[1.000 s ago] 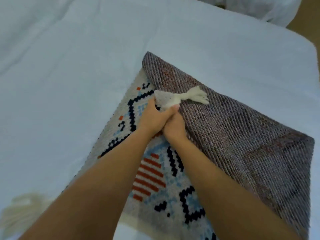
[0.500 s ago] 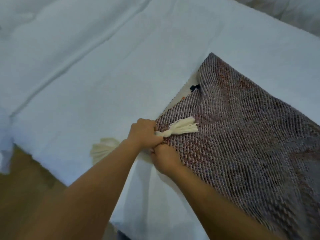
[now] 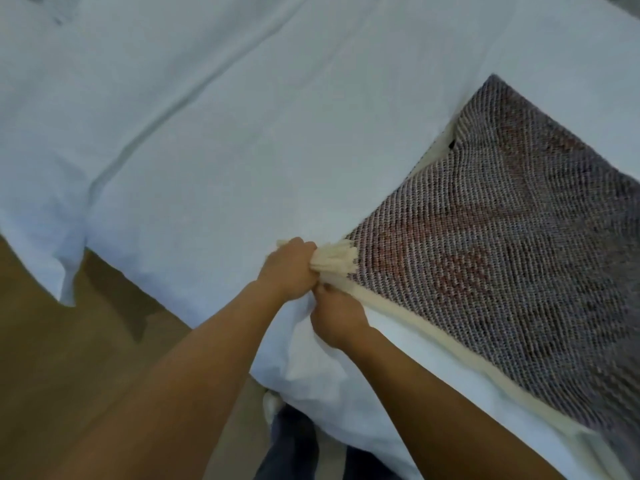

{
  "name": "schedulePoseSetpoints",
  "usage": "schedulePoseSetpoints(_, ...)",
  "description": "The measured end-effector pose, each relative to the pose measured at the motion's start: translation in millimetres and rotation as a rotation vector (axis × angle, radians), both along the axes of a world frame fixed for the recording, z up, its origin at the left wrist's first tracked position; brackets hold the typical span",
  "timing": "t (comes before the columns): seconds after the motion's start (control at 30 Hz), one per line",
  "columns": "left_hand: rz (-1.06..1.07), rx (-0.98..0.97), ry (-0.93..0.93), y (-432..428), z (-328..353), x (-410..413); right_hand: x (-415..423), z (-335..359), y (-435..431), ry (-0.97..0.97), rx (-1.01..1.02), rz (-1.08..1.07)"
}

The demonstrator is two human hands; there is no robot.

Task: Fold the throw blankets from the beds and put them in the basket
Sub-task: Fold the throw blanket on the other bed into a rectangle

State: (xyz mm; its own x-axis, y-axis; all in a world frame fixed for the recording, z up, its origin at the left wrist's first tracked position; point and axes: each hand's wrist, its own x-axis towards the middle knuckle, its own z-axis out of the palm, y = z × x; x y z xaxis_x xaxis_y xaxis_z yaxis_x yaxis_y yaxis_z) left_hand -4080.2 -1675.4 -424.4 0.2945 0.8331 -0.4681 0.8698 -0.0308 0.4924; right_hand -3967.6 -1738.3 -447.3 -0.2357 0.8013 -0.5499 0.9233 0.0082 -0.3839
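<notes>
In the head view, the throw blanket [image 3: 502, 244] lies folded, its grey woven back up, on the white bed [image 3: 214, 133] across the right half of the frame. At its near corner, centre frame, the left hand [image 3: 289, 271] is fisted around the cream tassel [image 3: 337, 259]. Touching it just below, the right hand [image 3: 337, 318] pinches the blanket's cream edge, fingers closed.

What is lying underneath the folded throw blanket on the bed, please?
The throw blanket rests on the white bed sheet, which shows all around it. A lower blanket layer peeks out at its far edge. Anything else beneath is covered.
</notes>
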Motion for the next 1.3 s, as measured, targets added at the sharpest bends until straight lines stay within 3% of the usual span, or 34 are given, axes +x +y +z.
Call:
schedulePoseSetpoints(0.13,-0.035,0.117,0.105,-7.6,-14.5,-22.3,-5.5,2.3,-3.9,0.098,-0.024,-0.092)
schedulePoseSetpoints(0.23,-0.204,0.101,0.283,-15.4,-24.7,-33.3,-4.7,3.1,-9.3,0.128,-0.002,-0.148)
schedulePoseSetpoints(0.4,-0.025,-0.016,0.023,-27.4,-25.2,-40.2,6.4,4.9,-11.9,-0.003,0.271,-0.13)
schedulePoseSetpoints(0.57,0.015,0.061,0.075,-27.8,-12.6,-74.5,3.1,9.7,-4.1,-0.047,0.381,-0.144)
schedulePoseSetpoints(0.73,0.028,0.046,0.138,-41.3,-14.8,-94.7,-16.4,5.4,-4.0,-0.03,0.314,-0.105)
schedulePoseSetpoints(0.93,-0.032,0.132,0.275,-47.5,-13.9,-79.8,-27.0,2.4,-9.5,0.131,0.214,-0.349)
schedulePoseSetpoints(1.0,0.018,0.171,0.199,-46.1,-11.1,-75.0,-32.8,2.8,-10.1,0.194,0.151,-0.392)
schedulePoseSetpoints(1.07,-0.064,0.169,0.132,-46.6,-8.1,-65.5,-39.6,5.0,-12.0,0.265,0.098,-0.368)
schedulePoseSetpoints(1.17,-0.276,0.214,0.299,-51.7,-13.0,-49.5,-41.3,6.6,-18.0,0.352,0.044,-0.35)
schedulePoseSetpoints(1.3,-0.151,0.201,0.509,-48.5,-12.8,-36.7,-24.3,10.0,-24.5,0.338,0.039,-0.373)
